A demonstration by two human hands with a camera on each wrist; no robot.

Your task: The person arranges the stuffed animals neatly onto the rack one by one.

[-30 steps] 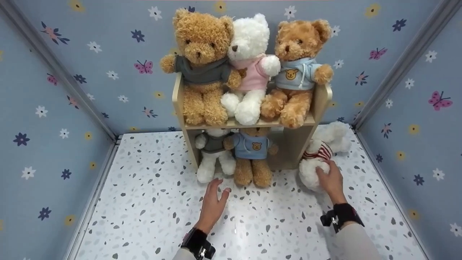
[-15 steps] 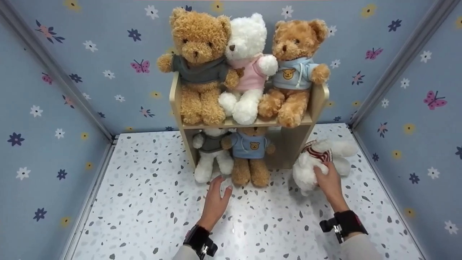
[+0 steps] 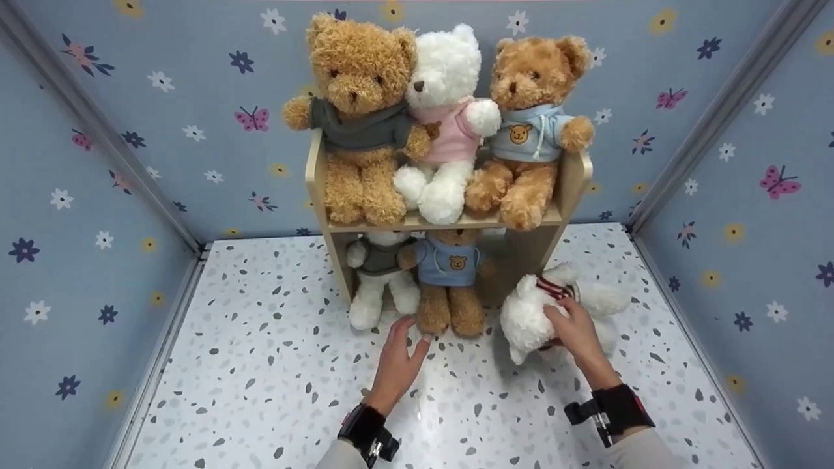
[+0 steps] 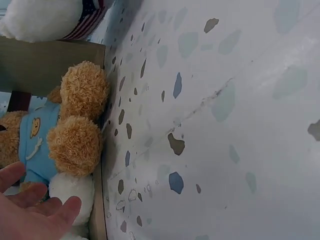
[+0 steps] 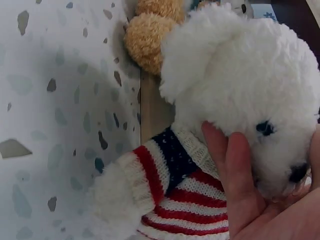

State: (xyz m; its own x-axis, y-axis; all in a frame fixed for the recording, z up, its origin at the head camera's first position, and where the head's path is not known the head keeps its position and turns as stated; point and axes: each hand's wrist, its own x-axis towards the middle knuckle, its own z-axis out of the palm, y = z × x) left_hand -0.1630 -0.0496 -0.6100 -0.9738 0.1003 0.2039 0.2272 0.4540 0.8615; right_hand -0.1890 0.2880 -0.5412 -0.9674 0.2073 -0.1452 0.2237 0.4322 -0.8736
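Note:
My right hand (image 3: 576, 331) grips a white teddy bear (image 3: 526, 320) by the head, just above the tabletop at the shelf's right side. It lies sideways, head to the left and legs to the right. In the right wrist view my fingers press its cheek, above a red-and-white striped knit sweater (image 5: 185, 210) with a navy shoulder. My left hand (image 3: 399, 358) holds nothing, fingers loosely spread in front of the lower shelf. Nearest to it sit a brown bear in a blue hoodie (image 3: 447, 265) and a white bear in a grey top (image 3: 381, 258), their heads partly hidden by the upper board.
A two-tier wooden shelf (image 3: 569, 185) stands against the flowered back wall. On its top tier sit a brown bear in grey (image 3: 365, 130), a white bear in pink (image 3: 449, 130) and a brown bear in light blue (image 3: 531, 133). Flowered panels enclose the speckled tabletop (image 3: 260, 365).
My right hand has drawn the white bear leftward and nearer the shelf's front, turning it so its head points left. My left hand has shifted slightly right.

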